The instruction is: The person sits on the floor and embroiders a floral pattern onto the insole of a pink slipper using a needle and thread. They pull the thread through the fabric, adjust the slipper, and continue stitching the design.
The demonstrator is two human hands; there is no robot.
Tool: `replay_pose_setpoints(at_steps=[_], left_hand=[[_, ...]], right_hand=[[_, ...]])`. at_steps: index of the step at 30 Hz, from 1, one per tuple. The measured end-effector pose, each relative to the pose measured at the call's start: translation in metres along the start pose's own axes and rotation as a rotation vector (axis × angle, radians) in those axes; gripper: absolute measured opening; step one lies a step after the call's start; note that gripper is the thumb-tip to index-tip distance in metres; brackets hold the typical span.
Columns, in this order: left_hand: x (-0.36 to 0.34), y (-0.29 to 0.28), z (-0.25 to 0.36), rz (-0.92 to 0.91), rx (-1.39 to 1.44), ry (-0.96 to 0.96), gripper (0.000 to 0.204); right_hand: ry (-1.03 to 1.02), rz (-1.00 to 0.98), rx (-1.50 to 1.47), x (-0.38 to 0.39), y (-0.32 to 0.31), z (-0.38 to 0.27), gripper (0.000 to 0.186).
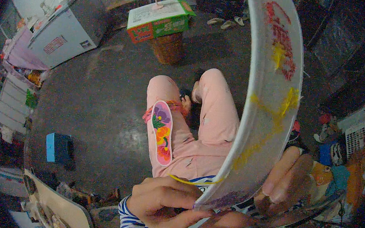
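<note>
White, light cloth piece (270,100) is bending softly; my left fingers (170,202) are pinching its lower edge while my right fingers (285,175) are gripping behind.

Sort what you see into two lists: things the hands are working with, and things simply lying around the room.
In use:
left hand
right hand
white embroidered piece, held up by both hands
yellow thread
finished flowered insole, resting on the pink-trousered leg

Lying about:
cardboard box on a woven basket
blue box on the floor
sandals
white chest
</note>
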State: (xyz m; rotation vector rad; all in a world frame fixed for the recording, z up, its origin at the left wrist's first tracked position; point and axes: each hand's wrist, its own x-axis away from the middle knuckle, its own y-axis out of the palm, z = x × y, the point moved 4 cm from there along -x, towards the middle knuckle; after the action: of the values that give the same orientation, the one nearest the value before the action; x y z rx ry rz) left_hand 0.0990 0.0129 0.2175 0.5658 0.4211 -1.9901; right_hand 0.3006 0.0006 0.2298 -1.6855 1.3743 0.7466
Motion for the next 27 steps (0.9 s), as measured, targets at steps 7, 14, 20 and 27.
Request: replay_pose_setpoints(at_steps=[7, 14, 20, 27], left_hand=[[0.002, -0.001, 0.0, 0.146, 0.103, 0.074, 0.026], [0.0, 0.001, 0.0, 0.057, 0.086, 0.027, 0.021], [0.003, 0.004, 0.001, 0.136, 0.224, 0.112, 0.019], [-0.008, 0.005, 0.004, 0.132, 0.256, 0.155, 0.018]], right_hand=[[0.008, 0.009, 0.001, 0.001, 0.004, 0.004, 0.011], [0.009, 0.023, 0.009, 0.004, 0.004, 0.004, 0.011], [0.018, 0.035, 0.02, 0.011, 0.004, 0.006, 0.011], [0.045, 0.047, 0.036, 0.006, 0.002, 0.009, 0.011]])
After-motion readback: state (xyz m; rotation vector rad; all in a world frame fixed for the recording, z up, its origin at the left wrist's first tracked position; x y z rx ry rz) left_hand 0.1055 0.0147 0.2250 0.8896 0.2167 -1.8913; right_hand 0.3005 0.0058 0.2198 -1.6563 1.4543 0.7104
